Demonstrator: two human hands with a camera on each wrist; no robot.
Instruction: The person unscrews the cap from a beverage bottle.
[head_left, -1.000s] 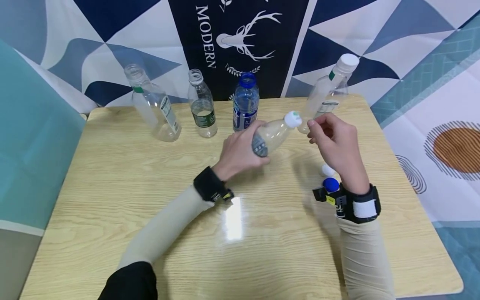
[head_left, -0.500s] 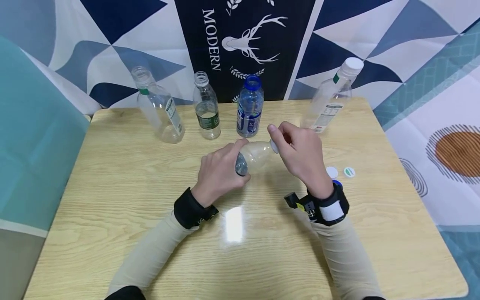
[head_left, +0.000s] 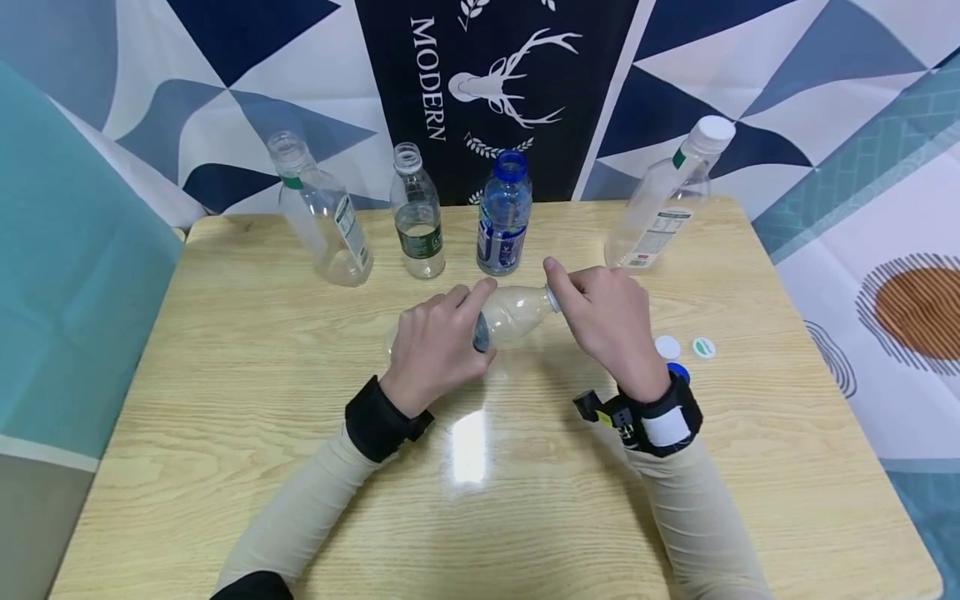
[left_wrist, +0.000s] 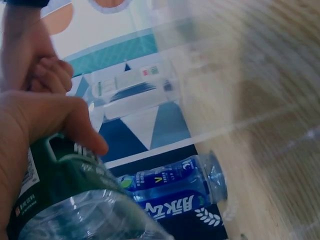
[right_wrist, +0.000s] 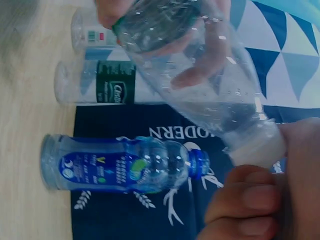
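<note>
A clear plastic bottle with a green label lies tilted sideways above the table, its neck to the right. My left hand grips it round the label; in the left wrist view the thumb and fingers wrap the green label. At the neck, my right hand pinches the white cap between thumb and curled fingers. The cap sits on the bottle's mouth in the right wrist view. Just behind the hands stands a blue-tinted bottle with an uncapped mouth.
Along the back edge stand an uncapped large clear bottle, an uncapped green-labelled bottle and a white-capped large bottle. Right of my right wrist lie a white cap, a white-and-green cap and a blue cap.
My left hand has brought the bottle left and down toward me. The right hand has come left from beside the large capped bottle and taken hold of the held bottle's cap.
</note>
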